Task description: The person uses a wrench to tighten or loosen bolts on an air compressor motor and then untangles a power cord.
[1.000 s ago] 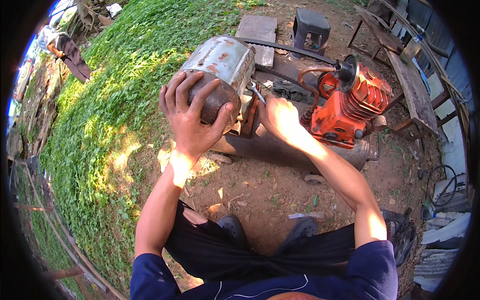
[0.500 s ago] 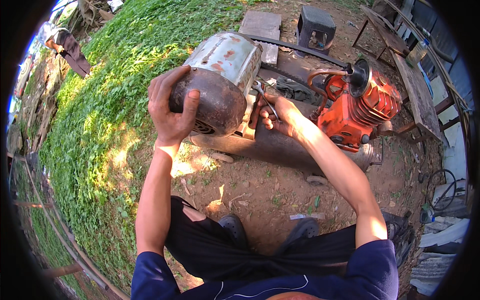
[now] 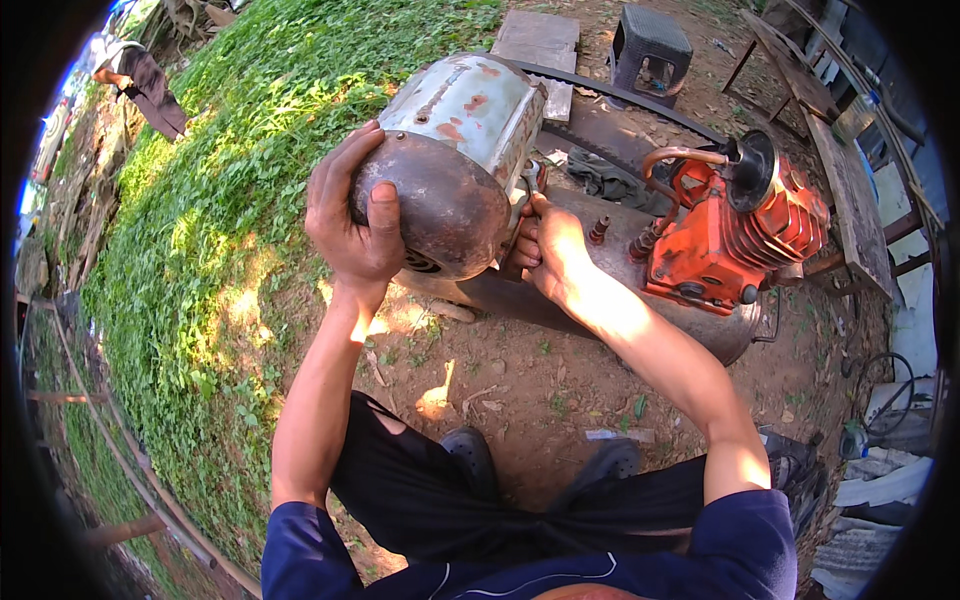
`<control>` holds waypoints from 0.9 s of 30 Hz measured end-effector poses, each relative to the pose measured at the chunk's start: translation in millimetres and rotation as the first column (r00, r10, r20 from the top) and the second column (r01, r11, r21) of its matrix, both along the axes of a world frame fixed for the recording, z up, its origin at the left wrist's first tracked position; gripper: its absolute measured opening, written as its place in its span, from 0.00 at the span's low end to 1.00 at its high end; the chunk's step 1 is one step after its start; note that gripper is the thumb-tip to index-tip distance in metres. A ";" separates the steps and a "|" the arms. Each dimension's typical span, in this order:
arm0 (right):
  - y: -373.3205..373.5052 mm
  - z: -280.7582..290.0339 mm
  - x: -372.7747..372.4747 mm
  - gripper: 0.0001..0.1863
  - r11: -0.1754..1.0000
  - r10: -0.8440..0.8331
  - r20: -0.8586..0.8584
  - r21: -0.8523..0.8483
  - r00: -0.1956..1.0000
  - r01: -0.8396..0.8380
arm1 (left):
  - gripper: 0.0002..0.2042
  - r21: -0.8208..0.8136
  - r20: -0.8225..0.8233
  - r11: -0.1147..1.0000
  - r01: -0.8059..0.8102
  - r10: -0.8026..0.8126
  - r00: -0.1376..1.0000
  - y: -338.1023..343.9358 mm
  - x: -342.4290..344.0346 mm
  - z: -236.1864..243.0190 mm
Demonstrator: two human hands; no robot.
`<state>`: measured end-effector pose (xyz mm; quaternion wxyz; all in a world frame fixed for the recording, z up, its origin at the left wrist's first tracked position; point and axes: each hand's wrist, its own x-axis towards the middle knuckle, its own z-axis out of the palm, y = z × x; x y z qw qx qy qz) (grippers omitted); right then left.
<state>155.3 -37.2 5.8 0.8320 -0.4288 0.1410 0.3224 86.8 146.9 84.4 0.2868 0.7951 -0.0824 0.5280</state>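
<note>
A weathered grey electric motor [image 3: 462,105] with a rusty brown end cover sits on a brown air tank [image 3: 545,312]. My left hand [image 3: 352,215] clasps the rounded end cover, its fingers curved over the far side and the thumb on top. Beside the motor's right flank, my right hand [image 3: 553,245] is closed around a silver wrench [image 3: 530,175]. The wrench's head points away from me, close to the motor's base; what it touches there is hidden. An orange compressor pump [image 3: 725,235] with a copper-coloured pipe stands on the tank to the right.
A black drive belt [image 3: 625,95] stretches from the motor toward the pump. Dark cloth [image 3: 610,178] lies on the tank. Beyond are a black plastic stool [image 3: 650,50] and a wooden board [image 3: 535,42]. A wooden bench [image 3: 845,190] stands right; another person [image 3: 140,85] is far left.
The wrench has swung to lie closer along the motor's side, and my right hand has turned with it. The motor appears slightly farther right in view, with my left hand still on it.
</note>
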 end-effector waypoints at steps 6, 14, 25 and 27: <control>13.9 10.4 -8.8 0.15 0.995 -0.065 0.005 -0.077 0.998 0.065 | 0.25 0.022 0.027 1.000 -0.018 0.017 0.999 2.1 -0.9 -1.7; -14.2 19.2 -22.7 0.16 0.963 0.194 0.105 -0.212 0.975 -0.168 | 0.17 0.035 -0.081 0.999 0.013 -0.010 0.997 8.6 -8.0 3.3; -51.4 23.4 13.0 0.17 0.503 0.542 0.619 -0.781 0.569 0.371 | 0.15 -0.043 -0.163 0.999 0.025 -0.031 0.986 4.8 -19.5 6.8; -63.0 23.9 34.3 0.16 0.416 0.610 0.634 -0.767 0.475 0.488 | 0.15 -0.036 -0.137 0.999 0.031 -0.036 0.990 1.2 -15.5 7.7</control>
